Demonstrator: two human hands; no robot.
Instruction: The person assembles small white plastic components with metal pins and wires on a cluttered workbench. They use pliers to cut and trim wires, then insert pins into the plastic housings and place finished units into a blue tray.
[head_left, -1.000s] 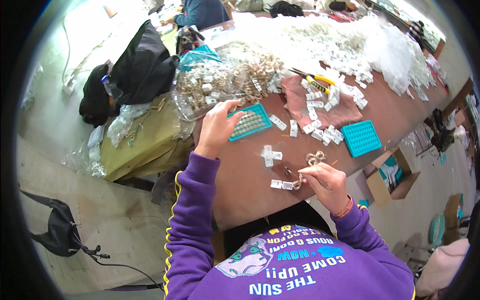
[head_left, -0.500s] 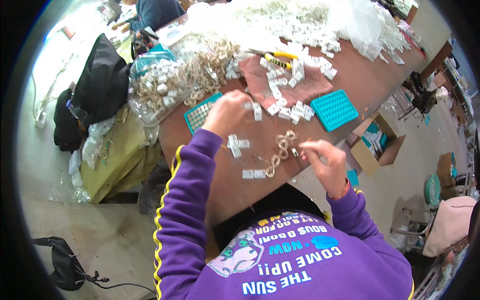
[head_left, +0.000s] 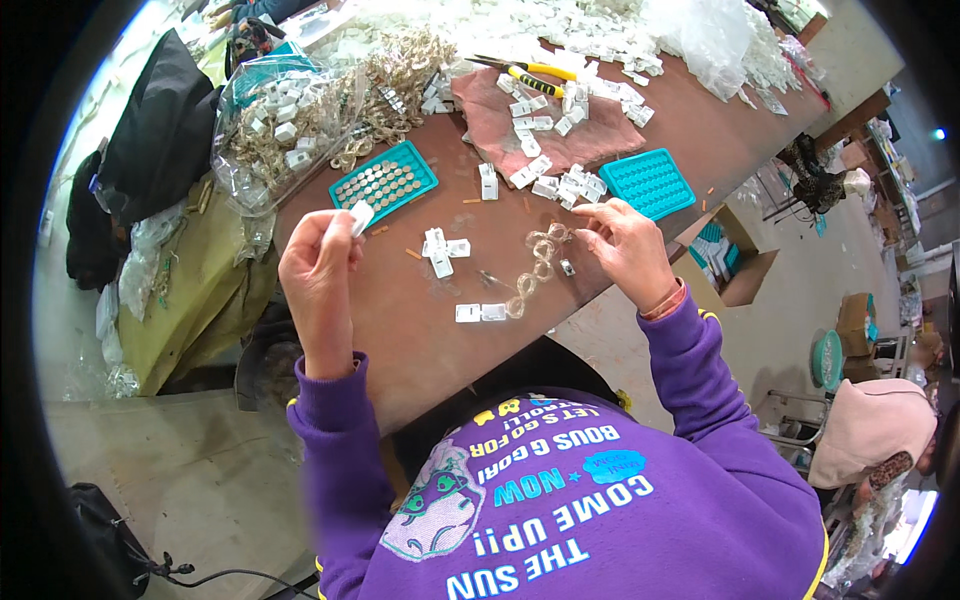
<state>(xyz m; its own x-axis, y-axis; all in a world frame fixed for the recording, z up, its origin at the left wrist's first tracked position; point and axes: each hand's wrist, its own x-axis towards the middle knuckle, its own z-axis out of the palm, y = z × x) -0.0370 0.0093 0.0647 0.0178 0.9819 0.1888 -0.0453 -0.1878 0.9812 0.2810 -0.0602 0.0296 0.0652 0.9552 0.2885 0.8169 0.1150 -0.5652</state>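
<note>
Pinched between the thumb and fingers of my left hand (head_left: 322,275) is a small white plastic case (head_left: 361,216), raised over the left side of the table. Just past it lies a teal tray (head_left: 425,178) with rows of round, flat, silvery pieces. My right hand (head_left: 632,252) hovers at the table's right side, fingers bent, thumb and forefinger a little apart, nothing visible between them. Close to its fingertips is a loosely coiled beige cord (head_left: 541,262), with a small white piece (head_left: 568,268) beside it. White cases in a cluster (head_left: 440,252) and a pair (head_left: 481,313) lie between my hands.
A second teal tray (head_left: 648,186) sits at the right. Yellow-handled pliers (head_left: 538,76) and several white cases lie on a pink cloth (head_left: 480,110). Behind is a clear bag (head_left: 262,160) of corded pieces. A cardboard box (head_left: 752,277) stands beyond the table's right edge.
My left hand has come back toward me and left, now showing a white case in its fingers. My right hand has moved up and closer to the coiled cord. The view has shifted slightly.
</note>
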